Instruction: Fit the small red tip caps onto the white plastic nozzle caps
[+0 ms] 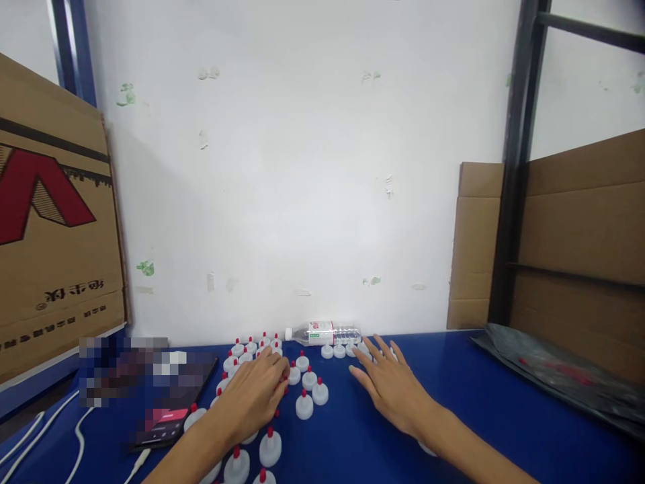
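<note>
Many white nozzle caps with red tips [304, 407] stand upright across the left and middle of the blue table. Among them is my left hand [258, 386], its fingers curled down and closed. A bit of red shows beside its fingertips, but what they hold is hidden. My right hand [388, 386] reaches over the table with fingers spread and nothing gripped. Its fingertips are at the right end of a row of white caps [339, 351] on which no red tips show. Another white piece [426, 448] is mostly covered by my right wrist.
A clear plastic bottle [347, 334] lies on its side against the white wall. Left are a phone [174, 403] with white cables [79, 437] and a large printed carton [60, 269]. A grey plastic bag [559, 373] lies right, near cardboard [579, 222] and a dark post [519, 148].
</note>
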`<state>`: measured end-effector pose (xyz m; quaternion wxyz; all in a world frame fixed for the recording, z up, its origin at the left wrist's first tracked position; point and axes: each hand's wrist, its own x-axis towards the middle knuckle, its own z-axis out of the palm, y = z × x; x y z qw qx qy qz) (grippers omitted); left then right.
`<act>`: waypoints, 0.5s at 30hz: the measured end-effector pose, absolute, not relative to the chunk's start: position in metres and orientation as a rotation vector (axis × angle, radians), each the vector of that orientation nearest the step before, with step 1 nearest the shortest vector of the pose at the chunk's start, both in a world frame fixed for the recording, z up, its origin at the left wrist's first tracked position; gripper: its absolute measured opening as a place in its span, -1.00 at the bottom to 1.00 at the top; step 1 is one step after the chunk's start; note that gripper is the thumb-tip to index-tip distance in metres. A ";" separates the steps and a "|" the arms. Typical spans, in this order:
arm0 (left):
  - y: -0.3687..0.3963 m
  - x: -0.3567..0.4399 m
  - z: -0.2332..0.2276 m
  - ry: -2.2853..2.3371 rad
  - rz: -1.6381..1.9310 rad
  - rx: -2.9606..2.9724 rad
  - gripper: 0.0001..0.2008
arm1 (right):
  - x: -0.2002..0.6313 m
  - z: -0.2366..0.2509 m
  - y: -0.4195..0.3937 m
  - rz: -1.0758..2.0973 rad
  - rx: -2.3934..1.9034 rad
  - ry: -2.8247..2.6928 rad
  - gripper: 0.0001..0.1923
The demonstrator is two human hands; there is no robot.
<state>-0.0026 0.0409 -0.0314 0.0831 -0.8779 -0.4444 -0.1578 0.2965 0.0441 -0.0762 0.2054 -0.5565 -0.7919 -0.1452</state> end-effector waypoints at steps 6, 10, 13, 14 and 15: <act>0.039 -0.001 -0.030 -1.295 -0.526 -2.523 -0.84 | 0.300 -0.068 0.042 -0.247 -1.545 -2.350 -0.45; 0.041 0.001 -0.032 -1.259 -0.544 -2.498 -0.87 | 0.285 -0.048 0.020 -0.165 -1.340 -2.424 -0.61; 0.043 0.000 -0.034 -1.220 -0.505 -2.493 -0.86 | 0.276 -0.050 0.011 -0.183 -1.292 -2.429 -0.62; 0.044 0.000 -0.035 -1.207 -0.496 -2.491 -0.85 | 0.274 -0.055 0.010 -0.206 -1.300 -2.438 -0.61; 0.044 -0.001 -0.037 -1.192 -0.494 -2.492 -0.84 | 0.273 -0.060 0.011 -0.227 -1.303 -2.454 -0.60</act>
